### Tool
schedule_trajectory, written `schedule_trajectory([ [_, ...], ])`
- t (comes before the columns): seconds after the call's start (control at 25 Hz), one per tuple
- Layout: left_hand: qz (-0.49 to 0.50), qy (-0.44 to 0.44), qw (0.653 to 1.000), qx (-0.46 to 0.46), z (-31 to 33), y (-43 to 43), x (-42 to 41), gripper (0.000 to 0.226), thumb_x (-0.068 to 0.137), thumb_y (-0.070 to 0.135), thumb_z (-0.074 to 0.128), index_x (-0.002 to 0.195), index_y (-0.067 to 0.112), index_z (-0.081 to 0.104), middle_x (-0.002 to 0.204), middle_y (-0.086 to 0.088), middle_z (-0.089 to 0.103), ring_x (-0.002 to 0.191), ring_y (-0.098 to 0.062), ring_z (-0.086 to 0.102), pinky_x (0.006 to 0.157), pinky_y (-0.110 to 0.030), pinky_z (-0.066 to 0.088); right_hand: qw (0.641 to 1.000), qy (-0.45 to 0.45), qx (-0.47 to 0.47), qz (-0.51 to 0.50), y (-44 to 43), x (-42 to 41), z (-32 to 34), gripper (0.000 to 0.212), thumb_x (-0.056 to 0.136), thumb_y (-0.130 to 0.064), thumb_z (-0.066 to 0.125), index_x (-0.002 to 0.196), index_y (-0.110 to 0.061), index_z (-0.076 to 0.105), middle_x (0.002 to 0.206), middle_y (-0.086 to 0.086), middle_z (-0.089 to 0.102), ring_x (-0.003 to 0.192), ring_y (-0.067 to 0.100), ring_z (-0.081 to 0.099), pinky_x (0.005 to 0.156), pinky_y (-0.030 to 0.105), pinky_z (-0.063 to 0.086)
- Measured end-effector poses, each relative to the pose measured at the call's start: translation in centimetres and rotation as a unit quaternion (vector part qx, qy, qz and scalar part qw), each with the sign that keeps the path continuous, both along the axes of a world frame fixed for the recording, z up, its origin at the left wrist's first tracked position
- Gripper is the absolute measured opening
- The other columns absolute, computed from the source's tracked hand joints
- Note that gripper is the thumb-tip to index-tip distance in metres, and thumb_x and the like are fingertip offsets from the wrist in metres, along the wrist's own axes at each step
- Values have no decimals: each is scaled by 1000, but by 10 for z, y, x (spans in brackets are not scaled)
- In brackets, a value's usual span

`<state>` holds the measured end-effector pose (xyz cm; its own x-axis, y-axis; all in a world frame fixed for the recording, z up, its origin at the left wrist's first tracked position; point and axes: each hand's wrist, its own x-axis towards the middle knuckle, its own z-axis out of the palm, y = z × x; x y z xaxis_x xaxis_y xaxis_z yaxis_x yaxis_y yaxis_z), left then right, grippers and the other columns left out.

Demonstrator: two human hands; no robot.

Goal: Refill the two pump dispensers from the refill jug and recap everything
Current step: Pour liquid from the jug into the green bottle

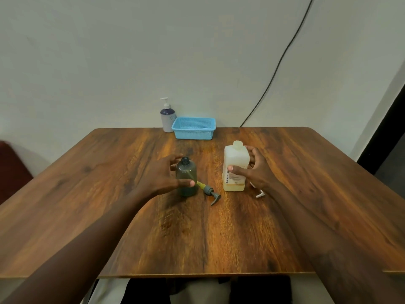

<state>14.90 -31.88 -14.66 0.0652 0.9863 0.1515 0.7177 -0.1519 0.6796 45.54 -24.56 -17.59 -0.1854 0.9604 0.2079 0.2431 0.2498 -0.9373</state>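
Just left of the refill jug [235, 167]: one grey dispenser bottle [186, 177], upright, neck open, my left hand [166, 175] curled loosely round it. Pump head [210, 193] lies between the two on the surface [219, 233]. My right hand [255, 170] clamps the jug, pale, translucent, low on amber liquid. Second dispenser [167, 117] far behind, capped. Risk: narrow neck, probable spill when pouring.
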Motion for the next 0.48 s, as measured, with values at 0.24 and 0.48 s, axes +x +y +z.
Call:
schedule_trajectory([
  [0.24, 21, -14, 999, 25, -10, 7, 4, 92, 65, 57, 87, 142, 18, 54, 133, -1, 64, 112, -13, 61, 89, -31, 56, 997, -38, 51, -37, 1, -17, 5, 91, 52, -47, 99, 126, -32, 48, 123, -10, 63, 113, 12, 65, 80, 27, 61],
  [0.48, 43, -17, 993, 109, 6, 15, 11, 83, 66, 54, 88, 136, 20, 60, 125, 3, 69, 96, -4, 61, 71, -13, 47, 946, -176, 254, -96, -4, -42, 33, 86, 54, -65, 89, 129, -35, 59, 122, -9, 67, 104, 11, 65, 75, 27, 60],
])
